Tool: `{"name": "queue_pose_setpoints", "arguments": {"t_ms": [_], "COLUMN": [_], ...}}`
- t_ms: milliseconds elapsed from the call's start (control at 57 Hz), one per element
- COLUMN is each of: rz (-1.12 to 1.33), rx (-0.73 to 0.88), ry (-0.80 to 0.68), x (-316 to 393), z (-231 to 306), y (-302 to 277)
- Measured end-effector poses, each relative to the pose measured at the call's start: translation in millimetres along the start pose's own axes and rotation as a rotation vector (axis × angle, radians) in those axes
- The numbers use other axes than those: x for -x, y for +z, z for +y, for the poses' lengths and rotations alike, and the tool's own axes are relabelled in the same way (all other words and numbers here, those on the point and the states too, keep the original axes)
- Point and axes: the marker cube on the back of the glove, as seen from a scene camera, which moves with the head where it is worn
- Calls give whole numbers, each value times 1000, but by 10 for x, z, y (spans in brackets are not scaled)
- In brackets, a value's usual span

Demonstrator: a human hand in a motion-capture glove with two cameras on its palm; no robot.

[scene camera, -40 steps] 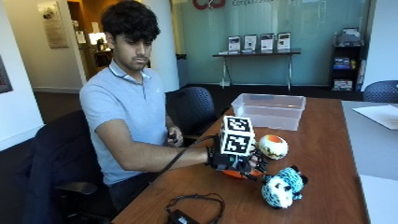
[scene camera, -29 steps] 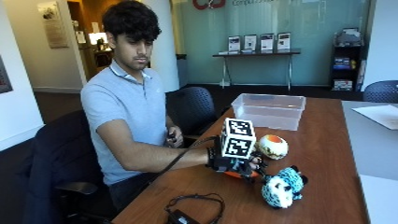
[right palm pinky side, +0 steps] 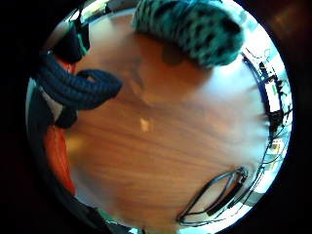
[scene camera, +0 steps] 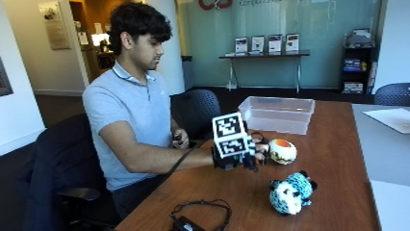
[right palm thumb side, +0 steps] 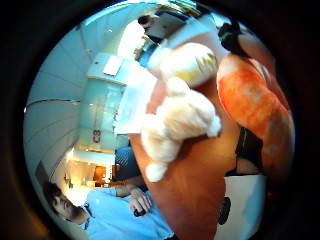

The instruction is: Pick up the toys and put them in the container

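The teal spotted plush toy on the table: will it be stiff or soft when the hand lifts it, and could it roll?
The teal spotted plush toy looks furry and stuffed, so it probably squashes and weighs little. Its rounded body lies on the wooden table, so a push might tip or roll it slightly.

A long wooden tabletop runs toward 12 o'clock. At 12 o'clock a teal glass wall backs a narrow console table with framed cards. At 2 o'clock stands a dark shelf unit; at 9 o'clock, a dark office chair.
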Motion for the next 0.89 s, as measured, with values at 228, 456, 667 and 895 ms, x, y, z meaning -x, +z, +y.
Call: {"name": "queue_pose_setpoints", "arguments": {"t_ms": [228,456,667,895], "rz": [45,-23,69,197], "rx": [11,156,426,347], "ry": [-217,-438,-438,-364], "x": [1358,3125,3909,3414], "z": [-654,-1276,-1404,-1372], "y": [-613,-371,330,264]}}
